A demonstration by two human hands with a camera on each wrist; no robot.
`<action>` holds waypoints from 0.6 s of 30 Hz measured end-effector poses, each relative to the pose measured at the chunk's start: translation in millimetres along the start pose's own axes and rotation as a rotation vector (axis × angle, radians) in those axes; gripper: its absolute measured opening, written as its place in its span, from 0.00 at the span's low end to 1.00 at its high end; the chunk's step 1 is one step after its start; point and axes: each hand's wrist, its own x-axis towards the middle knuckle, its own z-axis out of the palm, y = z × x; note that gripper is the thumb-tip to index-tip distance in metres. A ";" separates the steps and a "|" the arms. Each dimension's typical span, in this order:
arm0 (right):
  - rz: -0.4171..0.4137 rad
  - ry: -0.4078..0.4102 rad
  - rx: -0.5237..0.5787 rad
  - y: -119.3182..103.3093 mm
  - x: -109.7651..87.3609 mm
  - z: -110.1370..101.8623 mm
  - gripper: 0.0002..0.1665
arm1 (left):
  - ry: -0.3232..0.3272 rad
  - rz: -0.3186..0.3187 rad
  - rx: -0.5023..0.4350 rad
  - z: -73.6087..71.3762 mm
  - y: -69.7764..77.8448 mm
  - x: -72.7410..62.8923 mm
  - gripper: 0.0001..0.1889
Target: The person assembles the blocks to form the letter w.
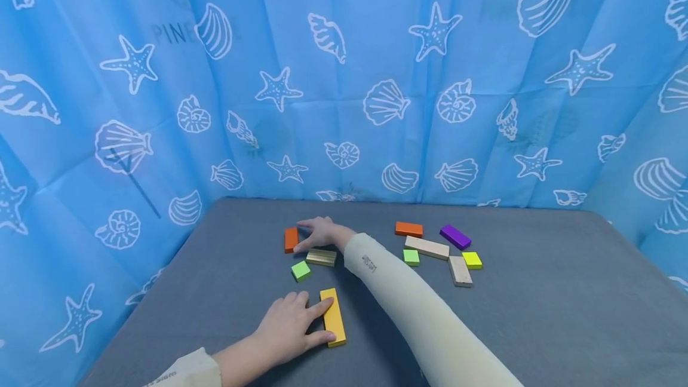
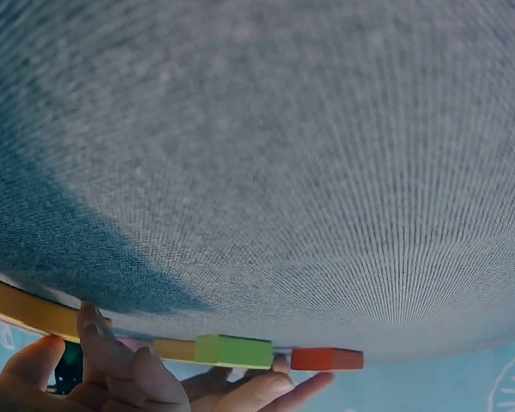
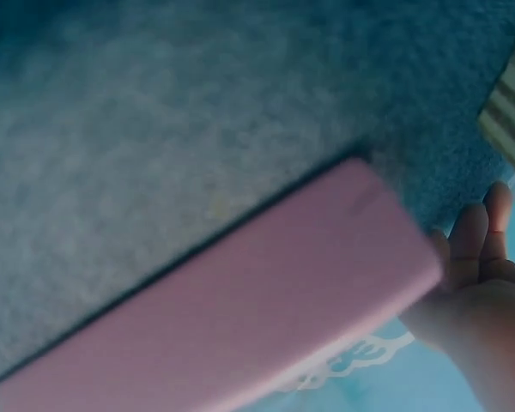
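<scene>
Pink block (image 3: 257, 292), left hand (image 1: 286, 326) touching yellow block (image 1: 335, 319)

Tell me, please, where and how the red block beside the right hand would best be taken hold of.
I would pinch the red block at mid-length, by its two long sides, coming from above with the right hand, which is just to its right. It lies flat, longer than wide, so that should need less spread.

I work at a curtained-off tabletop; what room lies beyond I can't tell. Blue curtain (image 1: 333, 127) with white seashells and starfish hangs behind the grey cloth-covered table (image 1: 543, 297), coloured blocks (image 1: 334, 319) on it.
</scene>
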 end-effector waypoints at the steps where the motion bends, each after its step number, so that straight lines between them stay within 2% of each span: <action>1: 0.006 0.004 -0.012 -0.8 0.4 1.1 0.44 | -0.002 0.000 -0.001 0.0 0.0 -0.2 0.36; 8: 0.037 0.027 -0.093 -5.2 3.0 4.7 0.42 | -0.006 -0.010 -0.010 0.2 -0.4 -0.6 0.36; 18: 0.037 0.047 -0.112 -7.2 4.8 5.0 0.41 | -0.001 -0.004 -0.009 1.6 -1.4 -0.4 0.36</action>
